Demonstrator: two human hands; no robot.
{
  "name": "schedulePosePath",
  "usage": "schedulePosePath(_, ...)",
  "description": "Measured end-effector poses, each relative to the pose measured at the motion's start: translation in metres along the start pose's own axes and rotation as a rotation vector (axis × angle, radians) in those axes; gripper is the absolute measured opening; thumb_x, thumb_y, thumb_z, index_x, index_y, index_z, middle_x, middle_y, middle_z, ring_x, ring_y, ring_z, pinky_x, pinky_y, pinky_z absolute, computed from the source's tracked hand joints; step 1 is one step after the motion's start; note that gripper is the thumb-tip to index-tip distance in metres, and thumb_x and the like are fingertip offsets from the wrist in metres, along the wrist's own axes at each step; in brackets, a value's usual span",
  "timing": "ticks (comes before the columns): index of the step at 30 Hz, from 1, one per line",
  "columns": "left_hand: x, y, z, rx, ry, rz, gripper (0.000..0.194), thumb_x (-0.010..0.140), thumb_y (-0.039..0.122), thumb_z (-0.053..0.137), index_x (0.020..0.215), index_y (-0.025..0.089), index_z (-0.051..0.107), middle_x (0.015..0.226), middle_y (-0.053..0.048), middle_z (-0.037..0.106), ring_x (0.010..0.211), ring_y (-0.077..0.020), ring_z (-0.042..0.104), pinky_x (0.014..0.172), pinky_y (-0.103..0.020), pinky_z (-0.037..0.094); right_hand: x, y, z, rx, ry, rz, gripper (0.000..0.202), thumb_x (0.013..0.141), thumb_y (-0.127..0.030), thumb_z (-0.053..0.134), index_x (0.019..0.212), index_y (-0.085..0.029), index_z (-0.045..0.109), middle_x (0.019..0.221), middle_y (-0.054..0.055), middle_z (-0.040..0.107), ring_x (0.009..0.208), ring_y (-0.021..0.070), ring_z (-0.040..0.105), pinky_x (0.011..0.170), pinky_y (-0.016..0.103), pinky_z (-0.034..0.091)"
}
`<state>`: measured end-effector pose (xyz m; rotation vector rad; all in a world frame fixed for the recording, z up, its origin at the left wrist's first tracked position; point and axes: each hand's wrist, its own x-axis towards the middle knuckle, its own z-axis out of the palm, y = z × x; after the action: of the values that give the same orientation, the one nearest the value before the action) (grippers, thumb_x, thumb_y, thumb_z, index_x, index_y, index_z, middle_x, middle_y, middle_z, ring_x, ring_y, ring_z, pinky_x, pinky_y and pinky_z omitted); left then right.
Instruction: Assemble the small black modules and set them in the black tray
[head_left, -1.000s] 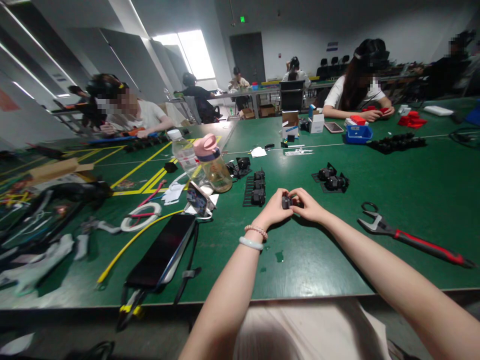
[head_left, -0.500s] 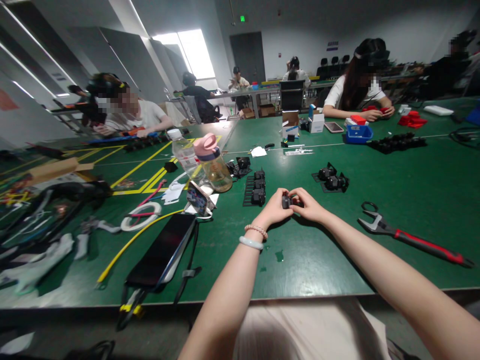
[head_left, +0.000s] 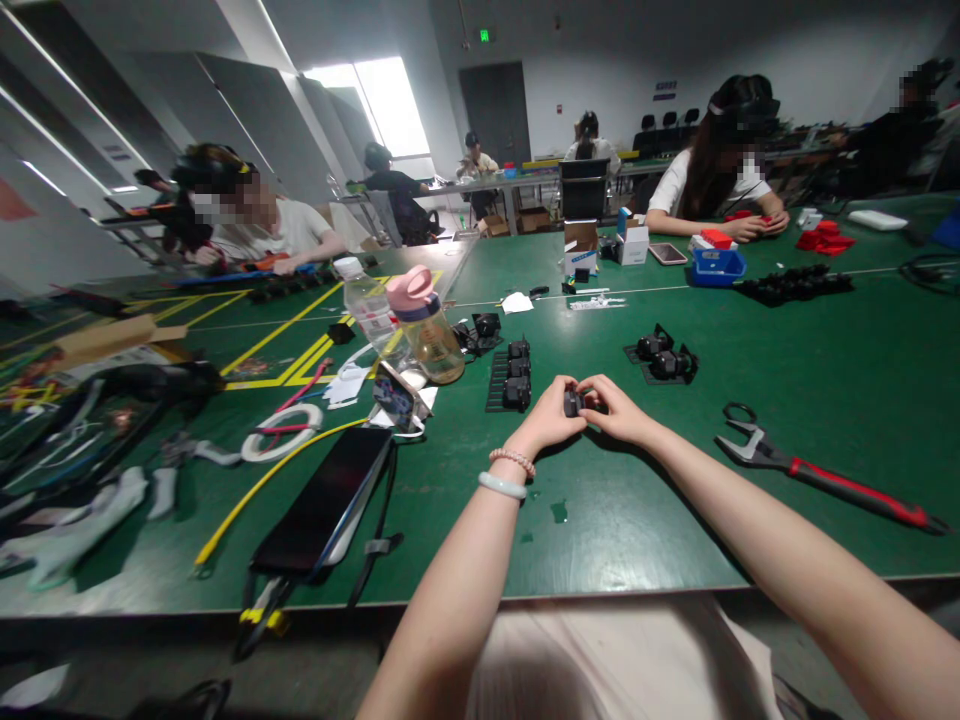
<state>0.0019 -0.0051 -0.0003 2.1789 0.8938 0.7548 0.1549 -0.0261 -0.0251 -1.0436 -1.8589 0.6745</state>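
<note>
While both forearms point(head_left: 465, 585) reach forward and converge over the smooth green table point(head_left: 645, 540), the left hand point(head_left: 553, 412) and right hand point(head_left: 613, 410) meet, bent fingers closed around a small black part point(head_left: 574, 403), left of the adjustable wrench point(head_left: 825, 478). The part looks blocky; the wrench pairs bare metal with a red-and-black handle point(head_left: 862, 493). Compared with half a second ago, hands and part have barely shifted.

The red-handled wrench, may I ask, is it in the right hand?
No, the wrench lies on the table, while the right hand holds a small black part.
</note>
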Motion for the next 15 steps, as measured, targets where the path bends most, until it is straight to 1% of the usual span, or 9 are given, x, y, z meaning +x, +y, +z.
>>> schedulePosePath(15, -0.0004, 0.0010, -0.0001, -0.009, 0.005, 0.000, 0.044, 0.058, 0.017, 0.055, 0.098, 0.014, 0.038, 0.089, -0.003, 0.047, 0.077, -0.0126, 0.046, 0.068, -0.025, 0.038, 0.0001, -0.0020, -0.0015, -0.015, 0.003, -0.002, 0.032, 0.064, -0.019, 0.053, 0.095, -0.019, 0.047, 0.091, 0.005, 0.043, 0.079, 0.0148, 0.045, 0.068, 0.030, 0.041)
